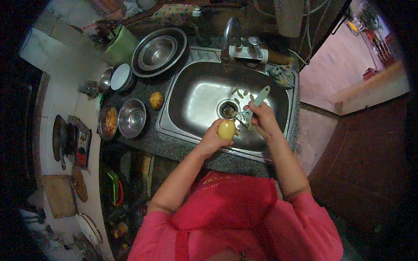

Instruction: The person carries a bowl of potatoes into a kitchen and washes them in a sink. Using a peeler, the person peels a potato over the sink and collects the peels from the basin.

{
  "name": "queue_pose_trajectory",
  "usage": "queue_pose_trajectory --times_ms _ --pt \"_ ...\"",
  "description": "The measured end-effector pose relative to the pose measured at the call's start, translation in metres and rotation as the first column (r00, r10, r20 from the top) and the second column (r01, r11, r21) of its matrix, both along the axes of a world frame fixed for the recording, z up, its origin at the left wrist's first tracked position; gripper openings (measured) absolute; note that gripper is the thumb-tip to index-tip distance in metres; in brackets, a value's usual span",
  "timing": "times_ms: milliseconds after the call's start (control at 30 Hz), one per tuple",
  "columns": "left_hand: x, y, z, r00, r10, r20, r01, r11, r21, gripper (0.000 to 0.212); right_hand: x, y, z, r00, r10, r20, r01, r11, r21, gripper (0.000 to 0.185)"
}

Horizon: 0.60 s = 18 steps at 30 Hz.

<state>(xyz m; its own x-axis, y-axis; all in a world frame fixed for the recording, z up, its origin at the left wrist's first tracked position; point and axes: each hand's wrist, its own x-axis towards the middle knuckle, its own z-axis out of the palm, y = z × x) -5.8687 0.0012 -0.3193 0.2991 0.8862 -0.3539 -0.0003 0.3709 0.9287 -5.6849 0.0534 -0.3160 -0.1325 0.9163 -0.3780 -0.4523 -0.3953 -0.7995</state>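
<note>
Over the front of the stainless steel sink, my left hand grips a peeled yellow potato. My right hand holds a peeler by its pale green handle, with its head pointing down and left, close to the potato's right side. Whether the blade touches the potato cannot be told. Several strips of peel lie on the sink floor around the drain. An unpeeled potato rests on the granite counter left of the sink.
A chrome faucet arches over the sink's back edge. A cloth lies at the back right corner. Left on the counter are nested metal basins, an empty steel bowl, a bowl of chopped food and a white bowl.
</note>
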Motion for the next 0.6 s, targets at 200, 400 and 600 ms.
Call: queue_pose_trajectory --times_ms 200,400,600 --pt "0.005 0.001 -0.001 1.0 -0.026 0.013 0.027 0.997 -0.074 0.058 -0.013 0.002 0.006 0.948 0.192 0.253 -0.235 0.96 0.152 0.017" --pt "0.005 -0.001 0.004 0.832 0.086 -0.548 0.24 0.835 0.494 0.054 0.007 0.015 0.009 0.942 -0.027 0.335 0.013 0.999 0.043 0.014" --pt "0.01 0.0 0.0 0.775 0.181 -0.605 0.192 0.845 0.499 0.056 -0.002 0.006 -0.001 0.983 0.171 0.067 -0.179 0.974 0.138 0.016"
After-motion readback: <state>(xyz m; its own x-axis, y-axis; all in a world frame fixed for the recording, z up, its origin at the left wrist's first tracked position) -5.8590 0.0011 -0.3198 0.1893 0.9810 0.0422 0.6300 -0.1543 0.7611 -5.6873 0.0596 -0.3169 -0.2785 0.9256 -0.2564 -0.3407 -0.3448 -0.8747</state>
